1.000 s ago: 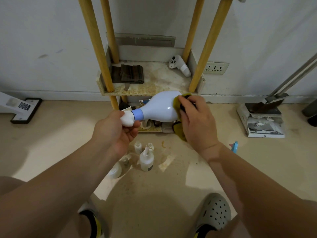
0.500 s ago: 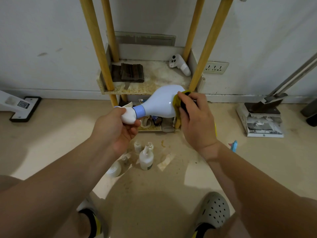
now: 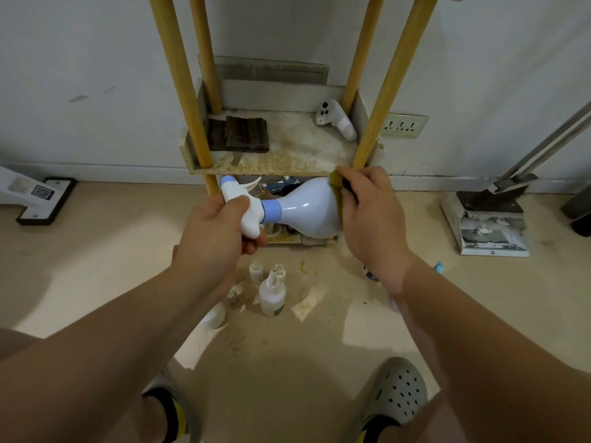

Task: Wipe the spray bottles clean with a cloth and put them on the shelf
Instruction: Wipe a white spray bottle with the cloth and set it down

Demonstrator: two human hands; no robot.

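Small spray bottles (image 3: 271,294) on floor (image 3: 287,362), 12 o'clock of feet. Left hand (image 3: 217,238) grips white spray bottle (image 3: 307,207) by trigger head, bottle sideways. Right hand (image 3: 367,215) pinches cloth (image 3: 335,195), probably yellow-green, against bottle base. Shelf (image 3: 287,148) beyond, 12 o'clock.

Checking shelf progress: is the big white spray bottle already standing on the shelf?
No, the white spray bottle lies sideways in the air, held by both hands before the shelf.

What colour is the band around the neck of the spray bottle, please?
Light blue band, clearest in the head view.
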